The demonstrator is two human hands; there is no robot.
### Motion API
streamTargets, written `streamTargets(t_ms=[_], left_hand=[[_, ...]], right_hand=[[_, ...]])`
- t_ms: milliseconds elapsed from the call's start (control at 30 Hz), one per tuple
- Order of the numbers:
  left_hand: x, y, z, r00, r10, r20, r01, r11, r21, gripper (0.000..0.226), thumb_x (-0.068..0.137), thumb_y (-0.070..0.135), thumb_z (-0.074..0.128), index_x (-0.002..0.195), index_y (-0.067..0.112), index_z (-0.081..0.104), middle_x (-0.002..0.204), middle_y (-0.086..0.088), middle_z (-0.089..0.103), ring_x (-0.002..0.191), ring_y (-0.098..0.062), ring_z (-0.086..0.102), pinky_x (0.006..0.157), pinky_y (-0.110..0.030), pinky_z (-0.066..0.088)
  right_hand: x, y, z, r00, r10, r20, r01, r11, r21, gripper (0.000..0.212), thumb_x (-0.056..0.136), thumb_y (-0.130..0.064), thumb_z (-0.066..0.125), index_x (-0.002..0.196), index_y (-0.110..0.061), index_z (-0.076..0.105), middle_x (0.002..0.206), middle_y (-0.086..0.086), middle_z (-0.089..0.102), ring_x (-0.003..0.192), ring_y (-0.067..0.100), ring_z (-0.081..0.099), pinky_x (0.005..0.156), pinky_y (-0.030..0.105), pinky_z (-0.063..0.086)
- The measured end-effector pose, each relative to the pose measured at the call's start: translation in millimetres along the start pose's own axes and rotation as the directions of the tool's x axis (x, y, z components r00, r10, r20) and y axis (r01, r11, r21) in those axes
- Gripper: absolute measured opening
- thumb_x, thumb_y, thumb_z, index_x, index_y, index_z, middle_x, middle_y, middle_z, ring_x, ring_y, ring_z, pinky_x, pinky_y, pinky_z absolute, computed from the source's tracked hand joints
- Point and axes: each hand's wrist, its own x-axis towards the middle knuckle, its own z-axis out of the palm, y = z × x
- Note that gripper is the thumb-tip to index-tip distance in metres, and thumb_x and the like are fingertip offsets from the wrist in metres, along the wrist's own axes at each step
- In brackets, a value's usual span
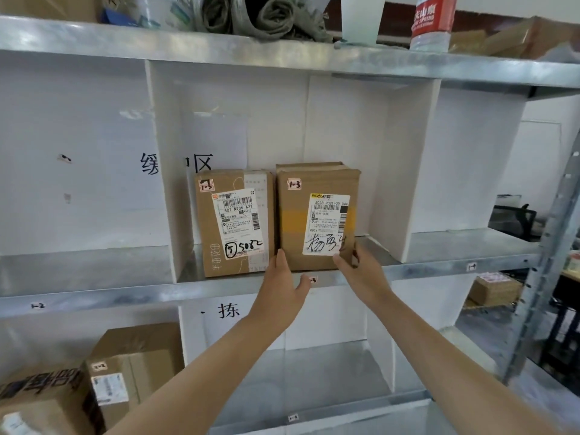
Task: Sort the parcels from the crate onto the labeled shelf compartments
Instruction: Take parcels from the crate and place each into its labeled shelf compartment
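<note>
While the right hand [356, 271] grips the lower-right corner of the right box [292, 233], thumb on its front label & fingers round the side edge, the left hand [284, 282] lies against the box's lower-left corner, fingers straight & pointing up, thumb spread. The box stands upright on the middle shelf [94, 298], in the compartment between two white dividers, just beside the left box [207, 233], also upright. Each carries a small "1-3" sticker at top left. A rim tag [313, 280] sits below, partly hidden by the left thumb. Lower shelf, left: more boxes [135, 365]. Top shelf: rolled grey cloth [260, 17] & a bottle [433, 23] w/ red label.
</note>
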Motion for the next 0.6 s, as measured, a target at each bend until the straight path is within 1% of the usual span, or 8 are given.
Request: streamTargets(t_ms=[67,100,167,233,300,433,500,600], left_hand=[[-13,-4,12,0.996,0.038,-0.082,-0.040,0.999,-0.033,0.063,0.097,0.030,0.049,0.150,0.010,0.020,0.148,-0.003,0.028,0.137,-0.017,0.032,0.113,-0.027,0.029],[-21,-6,19,0.992,0.074,-0.100,-0.077,0.997,-0.024,0.058,0.097,0.027,0.050,0.147,0.012,0.025,0.144,-0.002,0.031,0.133,-0.015,0.036,0.106,-0.021,0.031],[-35,-7,29,0.985,0.162,-0.051,-0.160,0.986,0.043,0.050,0.095,0.025,0.050,0.141,0.016,0.032,0.139,0.002,0.035,0.125,-0.013,0.044,0.094,-0.015,0.034],[-40,-4,36,0.968,0.247,0.040,-0.250,0.956,0.152,0.047,0.096,0.027,0.047,0.139,0.017,0.033,0.141,0.004,0.037,0.126,-0.012,0.044,0.094,-0.016,0.038],[-34,5,40,0.950,0.296,0.102,-0.313,0.918,0.244,0.042,0.097,0.030,0.045,0.135,0.015,0.037,0.139,0.002,0.042,0.127,-0.015,0.043,0.100,-0.023,0.039],[-19,43,59,0.946,0.298,0.132,-0.324,0.897,0.301,0.035,0.097,0.036,0.045,0.124,0.014,0.042,0.125,-0.002,0.048,0.115,-0.016,0.044,0.093,-0.026,0.042],[-17,67,79,0.929,0.333,0.163,-0.368,0.878,0.307,0.037,0.096,0.036,0.045,0.125,0.014,0.043,0.125,-0.002,0.048,0.116,-0.017,0.045,0.094,-0.026,0.040],[-18,107,116,0.876,0.429,0.223,-0.478,0.833,0.278,0.043,0.096,0.038,0.046,0.131,0.014,0.042,0.130,-0.001,0.049,0.122,-0.018,0.045,0.100,-0.026,0.037]], right_hand=[[-12,4,5,0.998,0.019,-0.058,-0.022,0.998,-0.059,0.047,0.096,-0.026,0.058,0.139,-0.019,0.042,0.142,-0.001,0.050,0.131,0.020,0.046,0.106,0.033,0.040],[-18,7,7,0.998,0.026,-0.062,-0.032,0.995,-0.092,0.055,0.096,-0.025,0.058,0.145,-0.017,0.035,0.151,0.002,0.040,0.138,0.022,0.039,0.112,0.036,0.035],[-33,14,5,0.999,0.045,-0.018,-0.047,0.985,-0.169,0.070,0.096,-0.022,0.057,0.154,-0.014,0.018,0.162,0.003,0.015,0.148,0.022,0.020,0.120,0.033,0.021],[-47,23,-6,0.997,0.068,0.033,-0.058,0.968,-0.244,0.078,0.096,-0.021,0.055,0.157,-0.015,0.008,0.164,0.000,0.003,0.150,0.020,0.009,0.120,0.031,0.014],[-57,31,-26,0.997,0.057,0.058,-0.035,0.941,-0.337,0.073,0.096,-0.024,0.053,0.156,-0.016,0.013,0.163,-0.001,0.009,0.150,0.018,0.011,0.122,0.034,0.013],[-72,45,-85,0.993,0.059,0.103,0.003,0.855,-0.519,0.060,0.099,-0.032,0.050,0.153,-0.017,0.028,0.163,-0.002,0.019,0.149,0.017,0.016,0.121,0.034,0.011],[-82,54,-120,0.992,0.055,0.112,0.021,0.811,-0.584,0.061,0.099,-0.034,0.049,0.153,-0.016,0.027,0.162,0.000,0.021,0.149,0.017,0.018,0.121,0.034,0.011],[-102,64,-174,0.991,0.078,0.109,0.009,0.770,-0.638,0.066,0.099,-0.037,0.048,0.155,-0.016,0.021,0.163,0.000,0.019,0.149,0.016,0.016,0.121,0.032,0.007]])
